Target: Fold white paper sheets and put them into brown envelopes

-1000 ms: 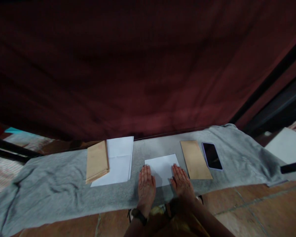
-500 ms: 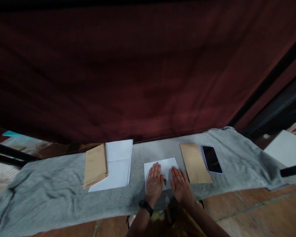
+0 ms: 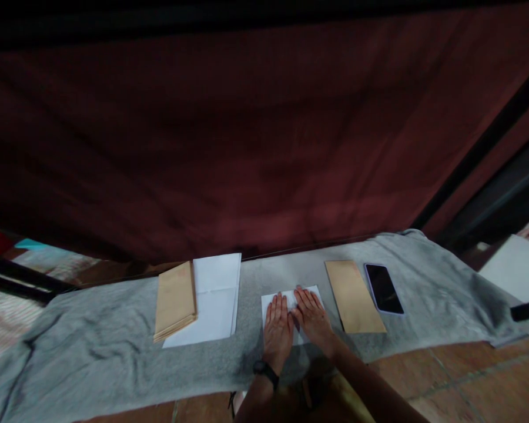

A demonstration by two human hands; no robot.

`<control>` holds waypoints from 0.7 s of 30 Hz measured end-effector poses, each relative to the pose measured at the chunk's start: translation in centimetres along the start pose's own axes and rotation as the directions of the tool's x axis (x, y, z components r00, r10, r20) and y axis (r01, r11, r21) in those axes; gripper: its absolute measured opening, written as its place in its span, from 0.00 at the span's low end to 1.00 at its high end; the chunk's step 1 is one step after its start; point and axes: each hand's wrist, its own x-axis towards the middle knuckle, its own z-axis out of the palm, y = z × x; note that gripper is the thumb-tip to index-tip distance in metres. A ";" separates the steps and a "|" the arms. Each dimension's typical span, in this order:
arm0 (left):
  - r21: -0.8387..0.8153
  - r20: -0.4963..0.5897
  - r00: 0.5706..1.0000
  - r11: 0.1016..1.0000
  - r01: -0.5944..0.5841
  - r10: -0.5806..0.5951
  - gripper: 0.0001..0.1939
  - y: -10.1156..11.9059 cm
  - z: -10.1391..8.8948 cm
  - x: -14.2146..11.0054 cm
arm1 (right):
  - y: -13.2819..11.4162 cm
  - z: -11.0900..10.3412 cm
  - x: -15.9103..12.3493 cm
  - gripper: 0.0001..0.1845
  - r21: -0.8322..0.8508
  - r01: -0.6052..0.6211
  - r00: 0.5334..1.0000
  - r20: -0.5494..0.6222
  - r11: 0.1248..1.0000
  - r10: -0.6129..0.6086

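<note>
Stack of kraft envelopes (image 3: 175, 299), contents hidden, overlapping white sheets (image 3: 218, 302), left hand (image 3: 278, 330) flat, fingers together, on white paper (image 3: 291, 300), further inward than a second ago, right hand (image 3: 311, 319) likewise, now drawn close beside it, single kraft envelope (image 3: 356, 298), smartphone (image 3: 384, 289) on grey cloth (image 3: 92, 346).

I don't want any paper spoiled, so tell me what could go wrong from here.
The white paper under the left hand and right hand might slip or crease, since it lies on soft-looking gray cloth.
The brown envelope beside the right hand could get nudged into the phone.
The stack of brown envelopes partly covers the white sheets, so pulling a sheet out might shift it.
</note>
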 end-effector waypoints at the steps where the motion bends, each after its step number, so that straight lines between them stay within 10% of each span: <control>1: 0.009 -0.019 1.000 1.000 0.015 -0.015 0.29 -0.1 -0.1 0.0 | 0.4 0.0 -0.3 0.28 -0.006 -0.016 1.000 -0.016 1.000 0.016; 13: 0.123 -0.180 0.967 0.971 0.203 -0.179 0.28 -3.8 -1.8 -1.5 | 2.3 0.0 -2.3 0.32 -0.004 -0.209 0.975 -0.072 0.978 0.208; 21: 0.170 -0.130 0.991 0.985 0.011 0.012 0.30 1.7 0.1 -1.8 | 1.6 -0.2 -2.0 0.33 -0.135 -0.159 0.984 -0.107 0.978 0.145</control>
